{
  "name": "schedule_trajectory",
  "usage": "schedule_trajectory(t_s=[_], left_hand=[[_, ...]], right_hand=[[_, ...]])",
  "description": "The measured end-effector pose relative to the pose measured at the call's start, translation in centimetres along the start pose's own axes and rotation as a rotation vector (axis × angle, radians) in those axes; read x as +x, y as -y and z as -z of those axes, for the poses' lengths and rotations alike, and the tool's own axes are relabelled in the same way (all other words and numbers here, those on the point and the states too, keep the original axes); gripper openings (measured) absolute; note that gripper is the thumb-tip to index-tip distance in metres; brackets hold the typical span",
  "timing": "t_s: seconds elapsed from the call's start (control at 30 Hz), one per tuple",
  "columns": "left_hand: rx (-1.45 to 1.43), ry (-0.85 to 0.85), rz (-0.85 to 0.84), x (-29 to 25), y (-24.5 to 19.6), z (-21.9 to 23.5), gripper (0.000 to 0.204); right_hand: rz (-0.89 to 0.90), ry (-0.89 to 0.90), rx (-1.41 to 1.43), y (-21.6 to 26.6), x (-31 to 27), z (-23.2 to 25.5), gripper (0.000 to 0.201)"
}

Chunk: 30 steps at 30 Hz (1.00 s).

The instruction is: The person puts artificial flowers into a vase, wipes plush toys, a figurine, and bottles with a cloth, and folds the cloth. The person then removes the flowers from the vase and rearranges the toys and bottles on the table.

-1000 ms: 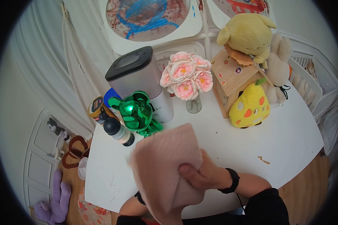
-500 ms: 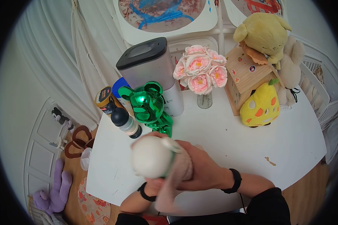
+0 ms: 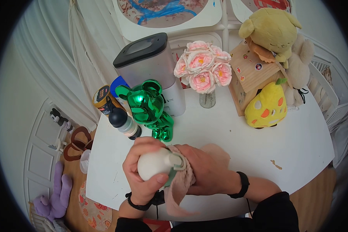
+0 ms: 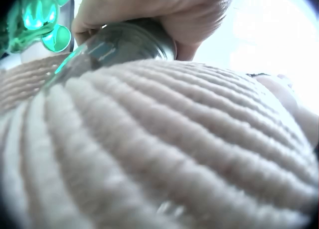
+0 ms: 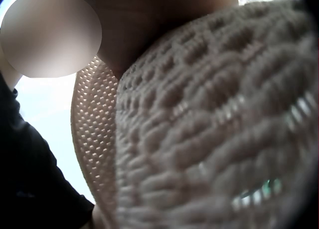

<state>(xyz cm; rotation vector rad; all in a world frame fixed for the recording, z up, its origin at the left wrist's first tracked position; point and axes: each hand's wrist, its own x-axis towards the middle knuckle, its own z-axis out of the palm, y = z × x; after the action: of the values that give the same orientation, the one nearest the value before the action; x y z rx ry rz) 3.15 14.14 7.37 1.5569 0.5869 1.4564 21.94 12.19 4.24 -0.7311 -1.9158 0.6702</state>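
My left hand (image 3: 143,166) grips the white, rounded lid (image 3: 152,166) of a bottle, fingers over the top and thumb along the near side. A green collar shows below the lid, and part of the clear bottle body (image 4: 119,42) appears in the left wrist view. With my right hand (image 3: 208,170) I hold a pink textured cloth (image 3: 179,189) wrapped around the bottle's body, one end hanging toward me. Its ribbed weave fills most of both wrist views. The cloth hides the bottle's lower part. A shiny green bear figure (image 3: 147,110) stands just beyond my left hand.
Left on the white table (image 3: 251,154) stand a black-topped bottle (image 3: 123,123), a yellow-brown tub (image 3: 104,98) and a tall dispenser (image 3: 147,58). Pink flowers (image 3: 203,69) in a glass vase are at the back. A wooden house (image 3: 251,73) and a yellow plush (image 3: 266,106) stand right.
The cloth was spread up in front of my right hand; now it wraps the bottle, which has come into view. My left hand has come out from behind the cloth onto the lid.
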Motion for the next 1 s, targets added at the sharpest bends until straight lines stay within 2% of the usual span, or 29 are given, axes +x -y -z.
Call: schedule_trajectory(t_s=[0.03, 0.07, 0.1, 0.13, 0.17, 0.2, 0.23, 0.3, 0.33, 0.37, 0.43, 0.47, 0.5, 0.57, 0.6, 0.63, 0.7, 0.73, 0.8, 0.83, 0.9, 0.97, 1.0], left_hand=[[0.052, 0.048, -0.077, -0.1, 0.2, 0.2, 0.062], [-0.015, 0.007, -0.106, -0.4, 0.1, -0.1, 0.049], [-0.019, 0.006, -0.104, -0.4, -0.1, -0.1, 0.049], [-0.114, 0.022, -0.17, -0.2, -0.3, 0.2, 0.047], [-0.207, 0.038, -0.237, -0.1, -0.6, 0.5, 0.046], [-0.266, -0.018, -0.241, -0.1, -1.0, 0.5, 0.046], [-0.266, -0.018, -0.24, -0.1, -1.2, 0.8, 0.046], [-0.525, -0.051, -0.356, 0.4, -1.6, 1.5, 0.048], [-0.498, 0.047, -0.422, 0.8, -1.3, 2.2, 0.051], [-0.499, 0.046, -0.423, 1.1, -1.4, 2.0, 0.051], [0.061, -0.297, -0.314, 1.3, -1.7, 1.5, 0.058], [0.341, -0.362, -0.294, 1.5, -1.7, 2.1, 0.069], [0.338, -0.362, -0.295, 1.7, -1.3, 2.1, 0.069], [0.31, -0.183, -0.281, 2.0, -0.6, 1.9, 0.073], [0.297, -0.206, -0.241, 1.8, -0.7, 1.0, 0.066], [0.296, -0.206, -0.24, 1.6, -0.5, 0.5, 0.066], [0.091, -0.229, -0.11, 0.6, -0.3, -0.2, 0.055], [0.035, -0.185, -0.144, 0.1, 0.2, -0.9, 0.046], [0.099, 0.013, -0.213, -0.9, 1.0, -0.7, 0.042], [0.112, 0.089, -0.255, -1.1, 1.4, -0.8, 0.041], [0.035, 0.049, -0.241, -1.1, 1.3, -1.1, 0.037], [0.051, 0.224, -0.382, -1.0, 1.3, -0.6, 0.031], [0.028, 0.193, -0.358, -1.5, 1.0, -0.7, 0.028]], right_hand=[[-0.002, 0.0, 0.0, 0.1, 0.1, -0.2, 0.088], [-0.008, 0.016, 0.055, 0.3, 0.0, -0.4, 0.088], [-0.014, 0.032, 0.111, 0.5, 0.0, -0.4, 0.087], [-0.018, 0.033, 0.109, 0.7, 0.0, -0.2, 0.087], [-0.074, 0.133, 0.212, 0.9, 0.1, 0.1, 0.086], [-0.129, 0.232, 0.316, 0.9, 0.3, 0.4, 0.085], [-0.131, 0.232, 0.318, 0.5, 0.4, 0.5, 0.085], [-0.169, 0.456, 0.558, -0.7, 0.6, 0.9, 0.084], [-0.172, 0.444, 0.569, -0.4, 0.9, 1.4, 0.083], [-0.172, 0.445, 0.568, -0.1, 1.1, 1.9, 0.083], [-0.29, 0.394, 0.284, 0.6, 1.2, 2.7, 0.087], [-0.236, 0.252, 0.147, 0.9, 1.0, 3.1, 0.084], [-0.237, 0.252, 0.144, 1.0, 1.1, 3.2, 0.084], [-0.084, 0.056, -0.267, 1.0, 1.2, 3.6, 0.085], [-0.011, 0.015, -0.338, 0.7, 1.2, 3.3, 0.086], [-0.012, 0.015, -0.338, 0.6, 1.1, 2.9, 0.086], [0.059, -0.005, -0.307, 0.6, 0.8, 1.9, 0.089], [0.058, -0.006, -0.305, 0.7, 0.7, 1.5, 0.089], [0.1, -0.055, -0.059, 0.7, 0.5, 1.0, 0.093], [0.1, -0.055, -0.057, 0.8, 0.4, 0.9, 0.093], [0.098, -0.008, -0.017, 1.3, 0.2, 1.3, 0.094], [0.054, 0.044, 0.07, 1.6, -0.1, 1.7, 0.092], [-0.036, 0.154, 0.145, 1.6, -0.2, 1.8, 0.095]])
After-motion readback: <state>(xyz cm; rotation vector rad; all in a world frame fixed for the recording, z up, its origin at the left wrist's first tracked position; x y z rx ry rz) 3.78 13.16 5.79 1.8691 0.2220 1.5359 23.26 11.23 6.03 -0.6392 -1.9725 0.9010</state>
